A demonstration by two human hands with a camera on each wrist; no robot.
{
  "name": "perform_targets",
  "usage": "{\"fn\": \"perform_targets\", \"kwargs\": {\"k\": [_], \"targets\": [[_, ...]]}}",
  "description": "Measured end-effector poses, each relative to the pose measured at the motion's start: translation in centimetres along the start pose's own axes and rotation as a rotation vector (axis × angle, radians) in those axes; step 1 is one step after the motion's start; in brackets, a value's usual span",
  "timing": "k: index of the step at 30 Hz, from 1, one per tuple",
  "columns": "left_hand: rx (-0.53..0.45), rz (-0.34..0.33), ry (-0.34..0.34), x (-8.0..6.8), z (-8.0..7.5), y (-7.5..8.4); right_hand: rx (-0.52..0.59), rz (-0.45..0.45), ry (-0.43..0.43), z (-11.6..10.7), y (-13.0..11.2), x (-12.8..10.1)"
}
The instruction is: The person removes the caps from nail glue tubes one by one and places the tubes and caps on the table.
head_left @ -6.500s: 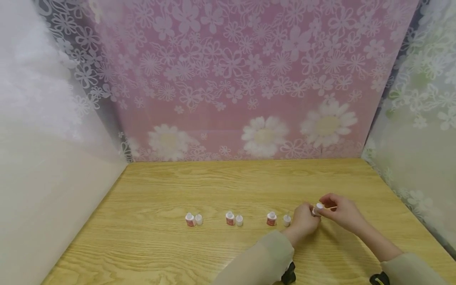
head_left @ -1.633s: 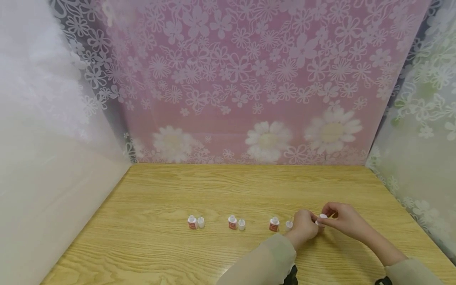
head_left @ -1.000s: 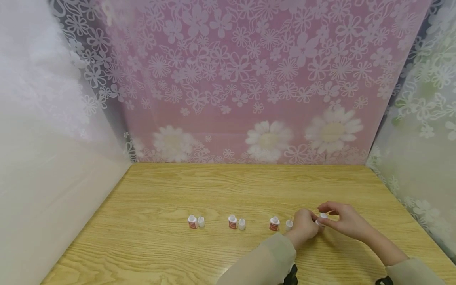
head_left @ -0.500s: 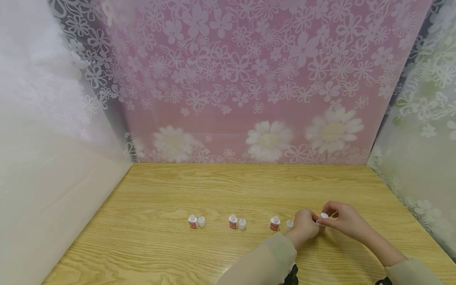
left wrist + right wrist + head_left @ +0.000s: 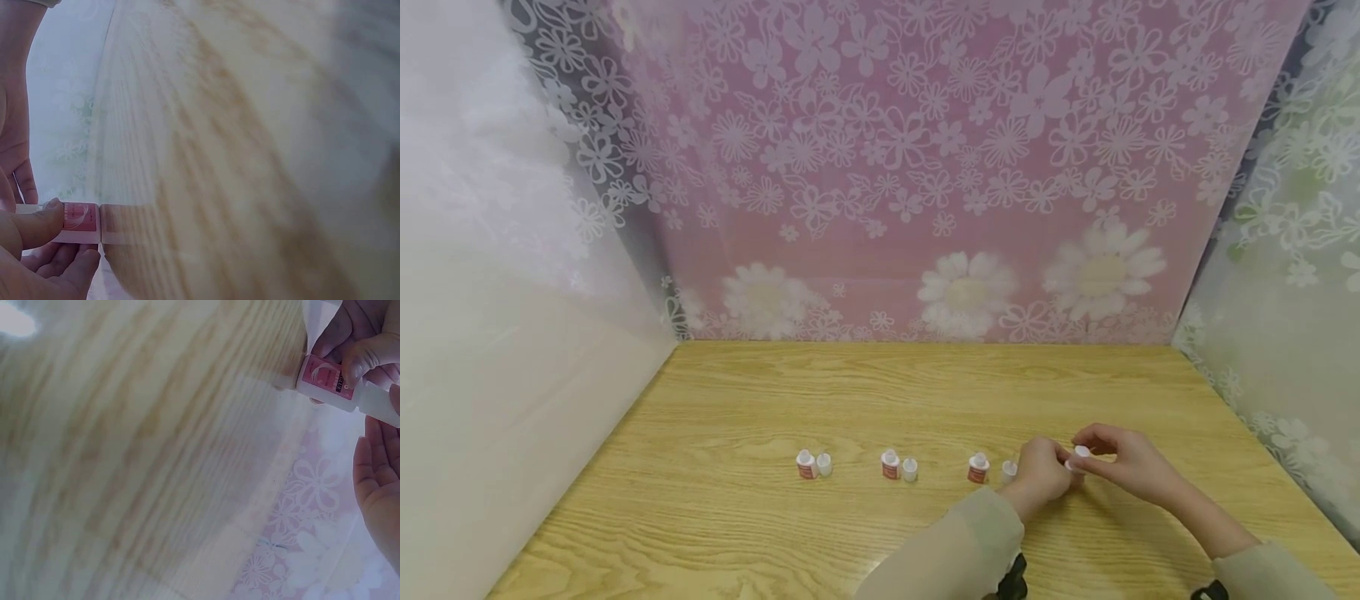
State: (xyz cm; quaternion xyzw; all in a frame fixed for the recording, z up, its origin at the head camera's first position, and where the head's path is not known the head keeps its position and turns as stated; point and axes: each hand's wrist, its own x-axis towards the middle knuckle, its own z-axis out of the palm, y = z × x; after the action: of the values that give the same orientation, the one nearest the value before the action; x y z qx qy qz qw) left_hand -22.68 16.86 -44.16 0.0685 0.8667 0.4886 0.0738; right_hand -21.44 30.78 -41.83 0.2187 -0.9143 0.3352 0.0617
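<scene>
Small red-labelled bottle stands between both hands – left hand pinches it, right hand grips its cap

We see a table of pale yellow wood with darker brown grain running along it. Behind it hangs a pink backdrop printed with small white outline flowers and, lower down, three big white daisies with cream centres. The left side panel is milky white fading to beige; the right side panel is whitish with green tints and white flower outlines. On the table we see three little white bottles with red labels, each beside a whitish cap. The bottle in our hands has a pink-red label with a white swirl. Our sleeves are dull beige.
</scene>
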Motion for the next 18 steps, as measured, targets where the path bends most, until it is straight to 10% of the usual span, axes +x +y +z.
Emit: {"fn": "perform_targets", "kwargs": {"k": [18], "targets": [[0.019, 0.002, -0.006, 0.39, 0.14, -0.17, -0.021, 0.054, 0.027, 0.2, 0.08, 0.11]]}}
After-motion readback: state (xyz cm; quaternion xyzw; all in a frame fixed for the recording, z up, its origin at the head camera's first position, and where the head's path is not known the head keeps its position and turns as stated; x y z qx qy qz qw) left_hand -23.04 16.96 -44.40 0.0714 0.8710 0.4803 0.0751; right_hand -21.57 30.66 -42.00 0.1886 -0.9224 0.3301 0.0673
